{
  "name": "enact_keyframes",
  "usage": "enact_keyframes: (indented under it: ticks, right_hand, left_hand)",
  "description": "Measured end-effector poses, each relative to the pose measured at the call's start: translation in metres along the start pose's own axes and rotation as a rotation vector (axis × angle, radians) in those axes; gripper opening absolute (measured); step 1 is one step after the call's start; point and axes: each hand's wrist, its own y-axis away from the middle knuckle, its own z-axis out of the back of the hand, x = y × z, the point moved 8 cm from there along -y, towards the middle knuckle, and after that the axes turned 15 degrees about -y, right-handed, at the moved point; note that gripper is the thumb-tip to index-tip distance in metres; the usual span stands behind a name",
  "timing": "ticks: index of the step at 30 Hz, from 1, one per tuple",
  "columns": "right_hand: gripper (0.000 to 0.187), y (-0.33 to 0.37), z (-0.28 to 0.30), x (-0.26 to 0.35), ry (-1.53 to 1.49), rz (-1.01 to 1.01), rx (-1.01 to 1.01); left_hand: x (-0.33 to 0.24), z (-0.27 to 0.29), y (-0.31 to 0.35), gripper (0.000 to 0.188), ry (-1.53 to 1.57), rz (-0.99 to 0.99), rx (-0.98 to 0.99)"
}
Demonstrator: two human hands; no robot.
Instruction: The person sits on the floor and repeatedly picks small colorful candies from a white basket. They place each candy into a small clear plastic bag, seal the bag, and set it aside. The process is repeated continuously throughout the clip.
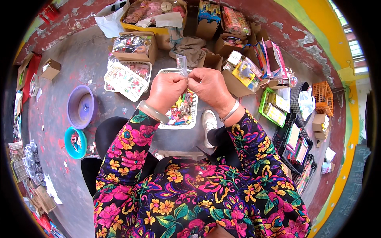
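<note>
The left hand and the right hand meet in front of the person, both closed in a fingertip pinch on the near end of a clear plastic packet; the packet sticks out away from the person, beyond the fingertips; beneath the hands sits a white basket full of small multicoloured pieces, partly hidden by them; to its left a white tray rests tilted over another basket; farther left, a purple basin and a turquoise bowl stand on the floor.
</note>
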Motion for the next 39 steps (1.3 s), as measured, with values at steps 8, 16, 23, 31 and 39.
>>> enact_keyframes:
  ticks: [8, 16, 23, 31, 39]
  right_hand:
    - [0.007, 0.005, -0.009, 0.006, 0.13, 0.206, 0.081]
    - [0.009, 0.008, -0.009, 0.015, 0.287, 0.234, 0.043]
    - [0.007, 0.011, -0.005, 0.026, 0.336, 0.324, -0.042]
    - [0.009, 0.01, 0.005, 0.04, 0.395, 0.348, -0.214]
    - [0.011, 0.004, 0.002, 0.028, 0.409, 0.27, -0.115]
  left_hand:
    - [0.002, 0.006, -0.002, 0.013, -0.152, 0.014, 0.036]
    - [0.006, -0.005, 0.002, 0.015, 0.251, 0.123, 0.128]
    - [-0.001, -0.003, 0.006, 0.013, 0.383, 0.199, 0.064]
    - [-0.01, 0.007, 0.004, 0.013, 0.372, 0.14, -0.096]
    - [-0.004, 0.002, 0.002, 0.01, 0.344, 0.154, -0.022]
